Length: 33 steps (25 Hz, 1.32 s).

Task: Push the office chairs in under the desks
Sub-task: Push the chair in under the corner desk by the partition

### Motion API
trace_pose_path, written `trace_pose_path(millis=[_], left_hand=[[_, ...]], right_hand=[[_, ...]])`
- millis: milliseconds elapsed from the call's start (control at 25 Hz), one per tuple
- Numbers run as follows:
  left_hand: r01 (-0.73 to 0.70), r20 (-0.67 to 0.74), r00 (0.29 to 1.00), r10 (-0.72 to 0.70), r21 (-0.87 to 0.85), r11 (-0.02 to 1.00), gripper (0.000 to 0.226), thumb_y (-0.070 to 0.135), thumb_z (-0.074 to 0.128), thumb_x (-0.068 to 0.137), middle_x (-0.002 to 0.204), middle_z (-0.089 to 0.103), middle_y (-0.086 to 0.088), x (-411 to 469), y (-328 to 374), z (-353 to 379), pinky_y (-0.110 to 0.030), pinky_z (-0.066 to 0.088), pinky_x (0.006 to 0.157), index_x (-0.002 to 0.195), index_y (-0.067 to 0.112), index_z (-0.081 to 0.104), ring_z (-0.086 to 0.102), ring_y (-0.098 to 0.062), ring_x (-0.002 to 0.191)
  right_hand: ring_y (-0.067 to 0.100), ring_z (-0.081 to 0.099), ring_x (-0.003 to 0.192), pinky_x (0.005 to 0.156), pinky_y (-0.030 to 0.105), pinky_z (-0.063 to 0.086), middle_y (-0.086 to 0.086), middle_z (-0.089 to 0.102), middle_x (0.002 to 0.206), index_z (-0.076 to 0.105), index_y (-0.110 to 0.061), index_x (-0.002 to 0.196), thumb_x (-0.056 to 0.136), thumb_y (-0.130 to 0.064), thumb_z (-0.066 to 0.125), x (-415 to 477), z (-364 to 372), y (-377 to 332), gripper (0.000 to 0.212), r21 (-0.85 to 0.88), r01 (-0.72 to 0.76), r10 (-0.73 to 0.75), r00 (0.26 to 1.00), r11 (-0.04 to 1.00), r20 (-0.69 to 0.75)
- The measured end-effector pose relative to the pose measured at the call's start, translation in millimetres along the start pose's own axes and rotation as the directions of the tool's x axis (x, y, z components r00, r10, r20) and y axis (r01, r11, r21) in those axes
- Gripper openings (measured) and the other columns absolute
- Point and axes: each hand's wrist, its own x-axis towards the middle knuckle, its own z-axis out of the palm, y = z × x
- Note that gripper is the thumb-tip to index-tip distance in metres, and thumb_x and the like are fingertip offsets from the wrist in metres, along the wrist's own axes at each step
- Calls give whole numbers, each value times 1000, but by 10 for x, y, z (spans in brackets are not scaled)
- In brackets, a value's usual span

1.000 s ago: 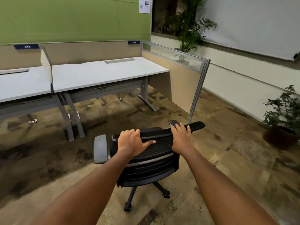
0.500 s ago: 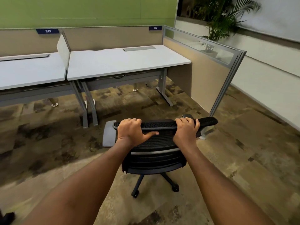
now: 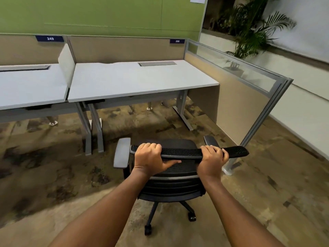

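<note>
Both hands, left (image 3: pixel 148 156) and right (image 3: pixel 212 158), are closed over the chair (image 3: pixel 175 175) back's top edge; the bench (image 3: pixel 138 81) opening lies straight ahead beyond the chair.

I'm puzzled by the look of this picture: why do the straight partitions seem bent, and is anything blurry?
Head view: the wide lens bows the glass-topped partition and desk edges; the palm plant is smeared; hands and chair stay fairly sharp.

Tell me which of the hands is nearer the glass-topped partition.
Right. The right hand grips the chair back's top edge on the side toward the partition; the left hand grips the far end.
</note>
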Motion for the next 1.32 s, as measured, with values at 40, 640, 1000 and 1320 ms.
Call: trace_pose_path(millis=[40,640,1000,1320], left_hand=[[-4,-4,1000,4,-6,1000,76,87,45,70,60,64,-3,112,-98,86,-30,48,56,59,13,60,62,-23,56],[-90,343,937,63,66,994,95,99,20,61,81,66,-7,1709,-1172,1098,-37,47,69,83,14,58,62,-26,75],[-40,484,874,-39,152,988,108,102,13,54,107,61,-8,2509,-1478,1654,-42,38,93,104,16,56,54,-27,101],[73,507,847,-159,185,980,112,103,20,49,116,51,-11,3252,-1626,2212,-44,35,101,111,16,54,45,-30,110]], right_hand=[[31,54,103,100,53,29,6,69,96,68,-9,97,72,5,57,102,117,-54,31,17,-13,14,999,1000,-36],[28,48,104,98,49,27,4,63,99,62,-11,100,67,-5,69,1524,1258,-508,34,-73,17,-16,1000,997,3],[30,47,100,97,50,26,7,62,94,60,-10,96,60,2,68,2380,1890,-537,39,-19,46,-47,998,999,-36],[30,46,100,96,50,25,7,61,94,61,-11,95,60,4,67,3231,2384,-401,39,25,90,-90,996,996,0]])
